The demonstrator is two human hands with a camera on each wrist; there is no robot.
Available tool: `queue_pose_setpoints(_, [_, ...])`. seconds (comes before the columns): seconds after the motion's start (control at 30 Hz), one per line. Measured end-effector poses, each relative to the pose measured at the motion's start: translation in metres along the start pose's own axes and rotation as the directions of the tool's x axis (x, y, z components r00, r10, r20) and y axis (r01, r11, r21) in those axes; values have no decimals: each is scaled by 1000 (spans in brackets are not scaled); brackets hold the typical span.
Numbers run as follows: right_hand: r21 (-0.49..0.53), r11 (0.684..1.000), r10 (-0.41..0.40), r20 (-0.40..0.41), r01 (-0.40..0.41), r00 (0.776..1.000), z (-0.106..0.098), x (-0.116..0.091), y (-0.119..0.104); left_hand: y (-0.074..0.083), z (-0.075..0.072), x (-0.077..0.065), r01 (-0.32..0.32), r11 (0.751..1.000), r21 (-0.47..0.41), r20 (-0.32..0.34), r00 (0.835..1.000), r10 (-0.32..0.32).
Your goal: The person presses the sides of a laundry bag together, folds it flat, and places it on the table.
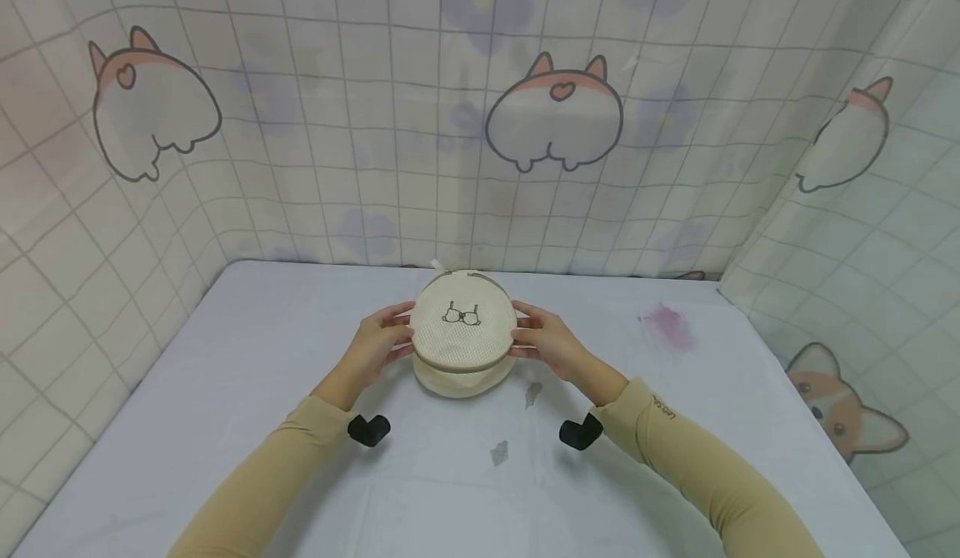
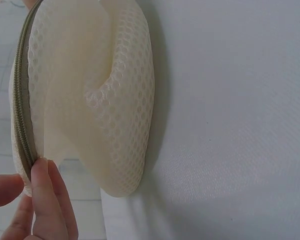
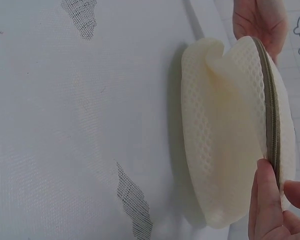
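A round cream mesh laundry bag with a bra drawing on its lid stands near the far edge of the table. Its olive zipper runs around the lid's rim, and the soft mesh side below is creased and folded inward. At the bag's left edge my left hand pinches the rim by the zipper between thumb and fingers. My right hand pinches the opposite side of the rim the same way. A small white tab sticks up at the back of the bag.
The bag rests on a white-covered table. Grey worn patches mark the cover in front of it, and a pink stain lies to the right. A checked curtain with corgi drawings hangs behind and at both sides.
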State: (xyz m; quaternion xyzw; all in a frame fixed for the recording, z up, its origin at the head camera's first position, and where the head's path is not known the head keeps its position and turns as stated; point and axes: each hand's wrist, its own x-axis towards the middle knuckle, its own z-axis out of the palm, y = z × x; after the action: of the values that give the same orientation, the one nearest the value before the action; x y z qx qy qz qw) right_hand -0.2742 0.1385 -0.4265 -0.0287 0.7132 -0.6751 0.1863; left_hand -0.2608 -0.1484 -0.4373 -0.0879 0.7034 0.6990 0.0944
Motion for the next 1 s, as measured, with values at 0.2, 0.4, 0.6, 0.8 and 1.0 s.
queue_pose_setpoints(0.2, [1, 1000, 12, -6, -12, 1000, 1, 1, 1, -2, 0, 1, -8, 1000, -11, 3, 1000, 8])
queue_pose_setpoints(0.4, [17, 1000, 5, 0, -5, 1000, 2, 2, 1, -4, 0, 2, 1, 1000, -19, -6, 1000, -1])
queue_pose_setpoints(0.6, [8, 1000, 17, -2, -17, 1000, 2, 3, 4, -6, 1, 1, 1, 1000, -14, -8, 1000, -1])
queue_pose_setpoints(0.8, [-5, 1000, 27, -7, -27, 1000, 2, 2, 6, -9, 3, 1, -1, 1000, -14, -11, 1000, 1])
queue_pose_setpoints(1.0, [-14, 999, 29, -10, -30, 1000, 2, 3, 8, -13, 4, 3, -4, 1000, -15, -9, 1000, 4])
